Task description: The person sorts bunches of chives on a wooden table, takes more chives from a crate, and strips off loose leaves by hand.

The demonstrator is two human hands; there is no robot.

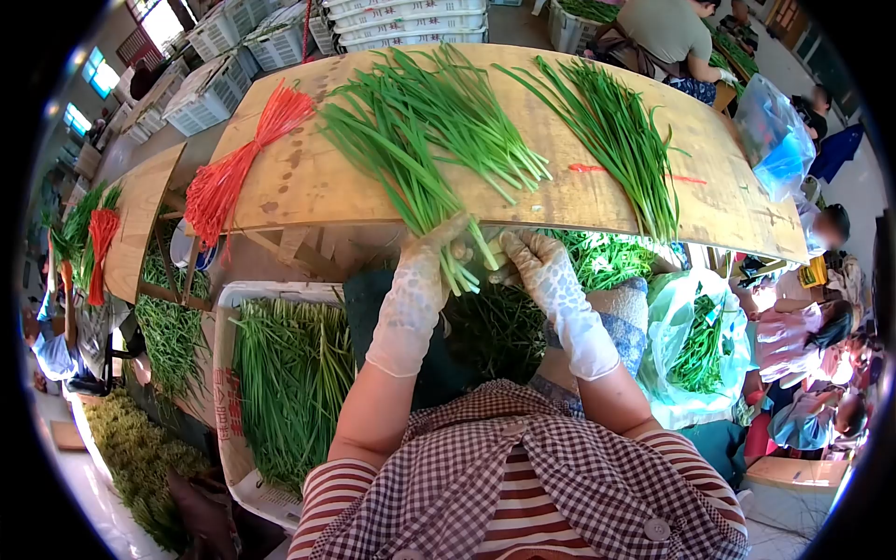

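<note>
My left hand [431, 254], in a whitish glove, is closed around the lower stalks of a bunch of garlic chives [403, 177]. The bunch's leaves lie across the wooden table [308, 187], and its pale cut ends stick out below my fist. My right hand [537, 264], gloved too, is beside those ends with its fingers curled together; what they pinch, if anything, is too small to make out. More loose chives [490, 131] lie just right of the held bunch. Another bunch [630, 140] lies farther right, near a red tie strip [588, 168].
Red tie strips [247, 159] lie fanned on the table's left. Below stand a white crate [224, 345] of chives and a plastic bag [737, 345] with greens. A clear bag [773, 140] hangs at the right edge. White crates [411, 23] are stacked behind; other people sit around.
</note>
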